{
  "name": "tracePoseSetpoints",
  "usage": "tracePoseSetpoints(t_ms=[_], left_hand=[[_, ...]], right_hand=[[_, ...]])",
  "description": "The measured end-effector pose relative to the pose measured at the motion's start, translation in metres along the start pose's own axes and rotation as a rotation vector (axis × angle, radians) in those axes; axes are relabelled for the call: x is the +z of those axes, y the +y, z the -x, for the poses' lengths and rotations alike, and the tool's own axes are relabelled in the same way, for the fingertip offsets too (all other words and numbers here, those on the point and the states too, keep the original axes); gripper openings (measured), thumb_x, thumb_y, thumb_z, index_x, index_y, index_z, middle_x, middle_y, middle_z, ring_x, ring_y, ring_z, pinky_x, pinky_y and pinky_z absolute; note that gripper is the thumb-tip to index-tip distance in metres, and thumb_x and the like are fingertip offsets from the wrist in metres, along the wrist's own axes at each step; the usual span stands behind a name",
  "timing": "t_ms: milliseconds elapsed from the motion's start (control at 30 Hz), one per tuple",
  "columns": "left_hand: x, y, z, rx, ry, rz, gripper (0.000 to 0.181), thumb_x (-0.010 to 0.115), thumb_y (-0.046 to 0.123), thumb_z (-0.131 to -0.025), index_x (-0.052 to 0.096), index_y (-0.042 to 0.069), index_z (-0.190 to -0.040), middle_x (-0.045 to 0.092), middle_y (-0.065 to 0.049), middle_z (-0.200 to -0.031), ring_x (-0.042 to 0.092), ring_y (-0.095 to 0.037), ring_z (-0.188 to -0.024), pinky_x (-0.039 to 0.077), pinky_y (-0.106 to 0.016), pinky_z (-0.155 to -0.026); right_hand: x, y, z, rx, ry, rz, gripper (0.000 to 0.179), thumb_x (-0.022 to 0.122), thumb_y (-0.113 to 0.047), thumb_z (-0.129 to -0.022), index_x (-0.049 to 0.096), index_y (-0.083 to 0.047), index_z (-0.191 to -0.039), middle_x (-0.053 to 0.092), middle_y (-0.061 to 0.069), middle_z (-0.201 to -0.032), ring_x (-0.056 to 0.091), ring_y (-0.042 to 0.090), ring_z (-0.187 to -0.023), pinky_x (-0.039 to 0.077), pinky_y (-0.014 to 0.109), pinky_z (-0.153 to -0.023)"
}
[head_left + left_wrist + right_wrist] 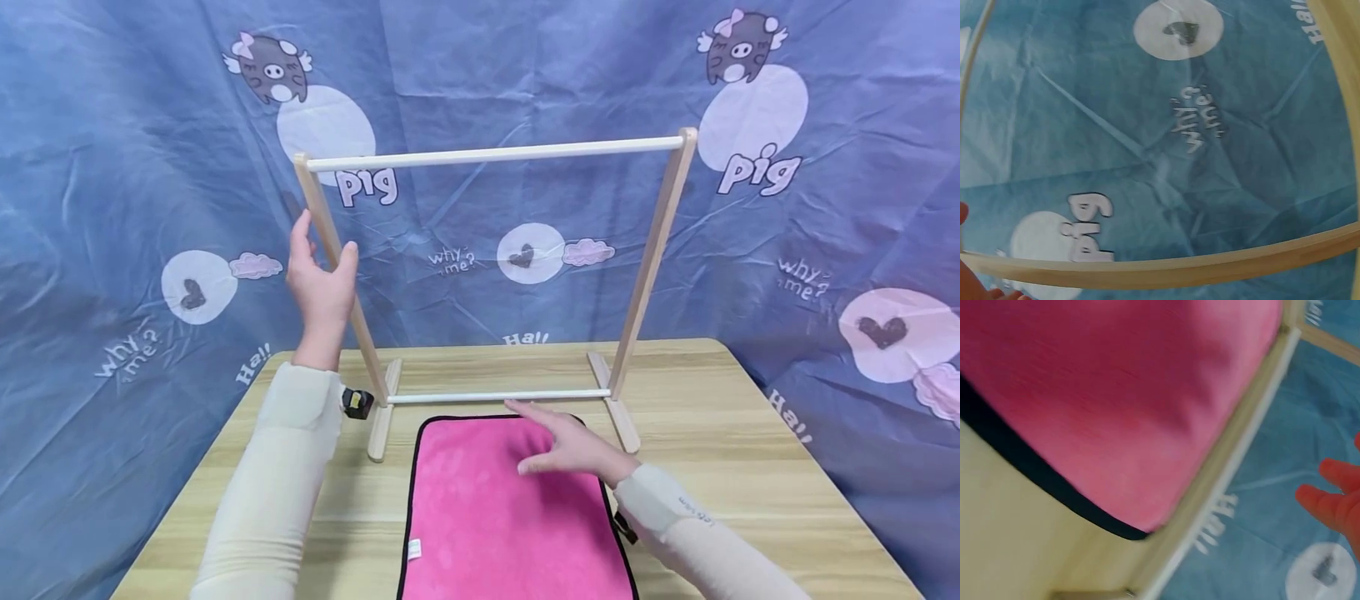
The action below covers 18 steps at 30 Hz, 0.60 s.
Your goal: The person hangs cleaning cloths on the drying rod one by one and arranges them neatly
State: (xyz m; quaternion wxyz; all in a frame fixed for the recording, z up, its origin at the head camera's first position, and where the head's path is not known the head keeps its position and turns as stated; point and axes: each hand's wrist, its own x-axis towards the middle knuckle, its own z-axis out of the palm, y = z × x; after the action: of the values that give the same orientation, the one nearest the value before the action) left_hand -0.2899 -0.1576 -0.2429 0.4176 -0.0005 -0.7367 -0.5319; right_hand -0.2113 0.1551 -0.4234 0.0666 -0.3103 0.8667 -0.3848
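A wooden rack (491,156) with a white top rail stands on the table. My left hand (322,283) is raised beside its left post, thumb and fingers spread apart, overlapping the post in the head view. Only a bit of that hand (975,284) shows in the left wrist view, at the lower left by the post. Below the rack lies a pink towel (480,517) with black edging, spread flat, a small white tag on its left side. Above the towel's far right part hovers my right hand (566,446), fingers extended and holding nothing; its fingertips (1316,500) appear in the right wrist view.
A white lower rail (498,397) joins the rack's two wooden feet (386,408) close behind the towel. The light wood table (720,433) extends to both sides. Behind it hangs a blue curtain (465,100) printed with pigs and hearts.
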Motion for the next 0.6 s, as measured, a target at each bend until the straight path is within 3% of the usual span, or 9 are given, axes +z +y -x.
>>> tracePoseSetpoints(t_ms=[200,367,600], left_hand=[[0.005,-0.018,0.002,0.003,0.008,0.115,0.055,0.06,0.01,-0.083,0.043,0.02,-0.135,0.041,0.002,-0.14,0.041,-0.015,-0.126,0.032,-0.023,-0.106],[0.01,-0.029,0.002,0.003,0.015,0.196,0.055,0.056,0.003,-0.084,0.042,0.016,-0.136,0.042,-0.002,-0.14,0.041,-0.014,-0.126,0.033,-0.024,-0.106],[0.012,-0.021,0.012,-0.032,0.027,0.331,0.05,0.046,-0.008,-0.086,0.042,0.005,-0.134,0.042,-0.011,-0.139,0.045,-0.014,-0.123,0.04,-0.023,-0.1]], right_hand=[[0.022,0.015,0.01,0.027,-0.043,-0.013,0.088,0.078,-0.035,-0.065,0.036,-0.019,-0.14,0.037,0.012,-0.143,0.023,0.042,-0.132,0.017,0.06,-0.106],[0.034,0.023,0.016,0.05,-0.078,0.02,0.089,0.076,-0.042,-0.064,0.036,-0.022,-0.14,0.036,0.016,-0.142,0.021,0.044,-0.132,0.009,0.066,-0.104],[0.047,0.036,0.023,0.051,-0.15,0.095,0.091,0.076,-0.046,-0.061,0.036,-0.023,-0.14,0.042,0.01,-0.14,0.023,0.045,-0.132,0.009,0.068,-0.103]])
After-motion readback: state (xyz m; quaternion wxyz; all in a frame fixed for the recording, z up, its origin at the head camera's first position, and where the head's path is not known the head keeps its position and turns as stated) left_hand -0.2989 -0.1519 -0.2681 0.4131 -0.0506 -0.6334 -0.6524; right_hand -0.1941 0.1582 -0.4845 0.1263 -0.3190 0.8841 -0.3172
